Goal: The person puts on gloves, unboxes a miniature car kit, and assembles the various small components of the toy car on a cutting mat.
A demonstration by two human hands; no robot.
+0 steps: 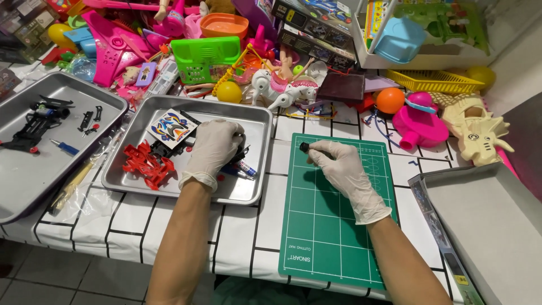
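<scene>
Presently: right hand [342,169] pinches a small black wheel [304,147] over the green cutting mat [333,226]; left hand [214,148], fingers curled, covers black toy-car parts in the steel tray [248,195]. Risk: wheel likely slips from gloved fingertips, rolling into the toy pile [237,62].

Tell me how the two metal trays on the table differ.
The middle tray holds a red frame part, a sticker sheet and the left hand; the left tray holds a black chassis, with no hand in it. The left tray is cut off by the picture's edge; the middle tray shows whole. Both are shallow, silver rectangles.
</scene>
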